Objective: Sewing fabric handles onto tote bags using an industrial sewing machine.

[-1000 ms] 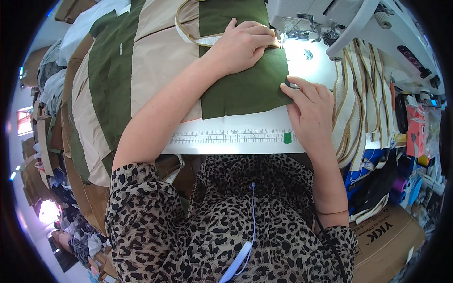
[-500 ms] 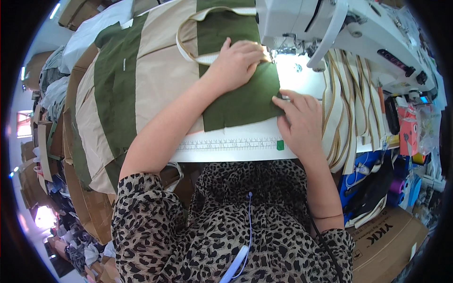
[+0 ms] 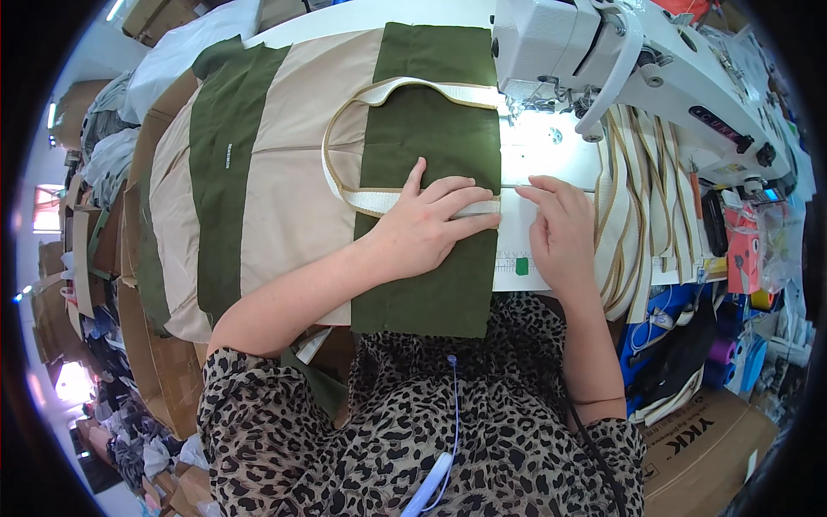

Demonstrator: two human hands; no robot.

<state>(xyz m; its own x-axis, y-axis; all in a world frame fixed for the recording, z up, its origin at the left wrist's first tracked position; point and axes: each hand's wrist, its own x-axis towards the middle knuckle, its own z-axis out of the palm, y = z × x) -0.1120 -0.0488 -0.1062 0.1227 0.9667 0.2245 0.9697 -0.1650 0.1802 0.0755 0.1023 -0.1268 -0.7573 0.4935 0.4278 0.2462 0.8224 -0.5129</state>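
A striped dark green and beige fabric piece lies on the white sewing table. On its right-hand green band a white webbing strap with tan edges forms a loop. Both strap ends reach the fabric's right edge. My left hand rests flat with fingers spread over the strap's nearer end, pressing it against the cloth. Just right of that edge, my right hand hovers over or rests on the table, fingers loosely bent and apart, holding nothing. The white sewing machine stands beyond, its needle area near the strap's farther end.
Several white-and-tan straps hang in a bundle right of my right hand. A green patch marks the table's near edge. Cardboard boxes stand at left, another carton at lower right. Purple thread spools sit at right.
The fabric has shifted toward me and out from the needle area, now hanging over the table's front edge. My left hand moved nearer with it; my right hand came off the cloth.
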